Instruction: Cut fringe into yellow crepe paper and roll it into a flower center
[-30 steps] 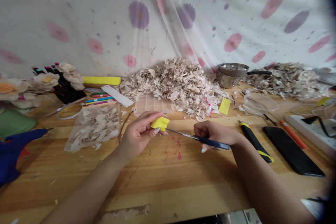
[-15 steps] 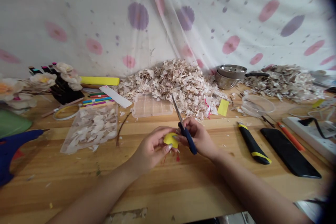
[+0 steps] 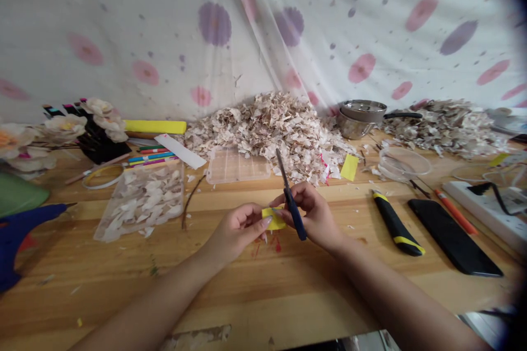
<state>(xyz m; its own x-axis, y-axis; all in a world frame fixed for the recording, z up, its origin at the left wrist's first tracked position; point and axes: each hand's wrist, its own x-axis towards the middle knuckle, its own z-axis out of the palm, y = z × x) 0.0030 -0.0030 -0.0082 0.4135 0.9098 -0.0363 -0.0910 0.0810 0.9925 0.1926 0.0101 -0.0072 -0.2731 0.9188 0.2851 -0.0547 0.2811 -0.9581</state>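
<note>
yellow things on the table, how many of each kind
yellow paper piece in the left hand: 1
loose yellow paper slips: 2
long yellow block: 1
black knife with yellow bands: 1
total: 5

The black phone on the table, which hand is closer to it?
Right. The right hand, holding scissors, sits between the black phone and the left hand, which pinches yellow paper farther away.

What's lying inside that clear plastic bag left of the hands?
The clear plastic bag holds pale, petal-like flakes, lying flat on the wooden table. Anything beneath the top layer of flakes is covered.
</note>
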